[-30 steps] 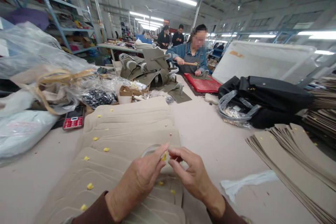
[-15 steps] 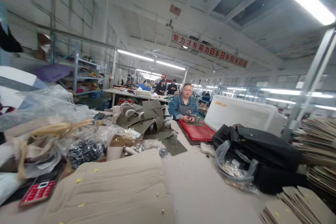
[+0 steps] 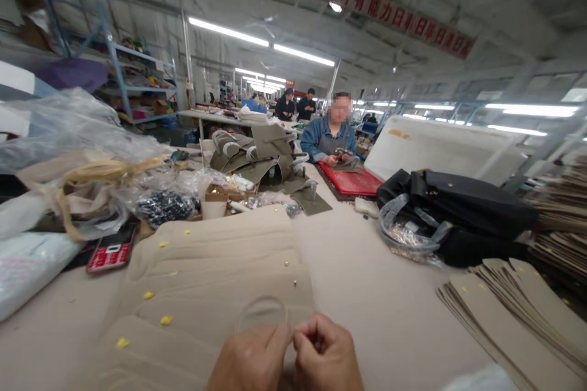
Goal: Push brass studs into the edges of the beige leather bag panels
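Note:
Both my hands show at the bottom edge, close together over a stack of beige leather panels (image 3: 220, 269). My left hand (image 3: 250, 357) pinches a clear, thin loop of tape (image 3: 261, 311) with a small yellow bit at its right side. My right hand (image 3: 326, 351) is curled closed right beside it, its fingertips meeting the left hand's; what it grips is too small to make out. Small yellow scraps (image 3: 166, 320) dot the panels, and two metal studs (image 3: 295, 284) sit near the top panel's right edge.
A red-faced phone (image 3: 110, 255) lies left of the panels, beside plastic bags (image 3: 68, 134). A black bag (image 3: 454, 208) and fanned card pieces (image 3: 518, 311) are on the right. A person in a denim jacket (image 3: 328, 137) works at a red mat (image 3: 353, 180) across the table.
The camera swung up to the ceiling and came back down. My hands, out of view half a second ago, are back at the bottom edge, pinched closer together than before.

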`<action>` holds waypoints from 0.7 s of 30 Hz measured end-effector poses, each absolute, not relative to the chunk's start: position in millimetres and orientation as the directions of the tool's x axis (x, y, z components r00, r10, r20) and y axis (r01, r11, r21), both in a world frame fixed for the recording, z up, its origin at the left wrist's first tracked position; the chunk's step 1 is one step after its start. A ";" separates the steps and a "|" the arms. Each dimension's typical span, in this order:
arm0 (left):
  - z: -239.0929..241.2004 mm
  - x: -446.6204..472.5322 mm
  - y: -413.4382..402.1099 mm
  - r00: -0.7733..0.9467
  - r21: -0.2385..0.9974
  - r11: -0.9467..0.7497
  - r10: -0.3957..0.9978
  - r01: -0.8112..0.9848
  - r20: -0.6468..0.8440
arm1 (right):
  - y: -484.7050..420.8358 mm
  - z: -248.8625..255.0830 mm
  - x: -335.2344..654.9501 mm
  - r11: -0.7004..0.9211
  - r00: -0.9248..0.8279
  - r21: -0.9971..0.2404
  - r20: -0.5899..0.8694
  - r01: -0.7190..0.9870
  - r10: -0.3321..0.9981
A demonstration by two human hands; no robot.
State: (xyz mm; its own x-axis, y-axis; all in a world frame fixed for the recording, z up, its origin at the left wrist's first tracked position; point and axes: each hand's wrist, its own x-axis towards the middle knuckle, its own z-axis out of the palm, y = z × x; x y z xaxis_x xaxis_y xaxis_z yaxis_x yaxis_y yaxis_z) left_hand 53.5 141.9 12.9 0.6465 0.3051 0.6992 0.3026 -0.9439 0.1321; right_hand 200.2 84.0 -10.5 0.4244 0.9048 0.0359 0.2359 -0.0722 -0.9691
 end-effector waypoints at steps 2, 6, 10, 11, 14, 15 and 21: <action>14.0 54.7 135.7 0.645 0.139 -0.948 0.297 0.285 0.704 | 85.9 -2.0 204.0 -0.147 0.431 -0.988 -0.111 0.051 0.896; 13.6 49.7 133.0 0.677 0.145 -0.915 0.379 0.377 0.631 | 88.3 8.7 224.5 -0.243 0.430 -0.967 -0.255 -0.083 0.866; 15.8 46.9 139.3 0.798 0.113 -0.832 0.553 0.543 0.240 | 84.5 -1.1 235.4 -0.264 0.345 -0.965 -0.245 0.006 0.906; 17.6 47.6 140.3 0.805 0.111 -0.817 0.577 0.566 0.142 | 83.5 -4.5 235.4 -0.262 0.334 -0.964 -0.234 0.040 0.913; 23.4 51.0 140.7 0.796 0.127 -0.787 0.605 0.603 -0.032 | 81.9 -10.8 232.4 -0.261 0.335 -0.955 -0.201 0.145 0.921; 24.7 51.7 140.3 0.793 0.136 -0.782 0.607 0.608 -0.053 | 81.8 -11.2 231.4 -0.260 0.344 -0.949 -0.188 0.178 0.920; 22.8 50.2 139.0 0.791 0.189 -0.771 0.608 0.609 -0.065 | 82.0 -8.1 230.8 -0.249 0.372 -0.885 -0.094 0.394 0.924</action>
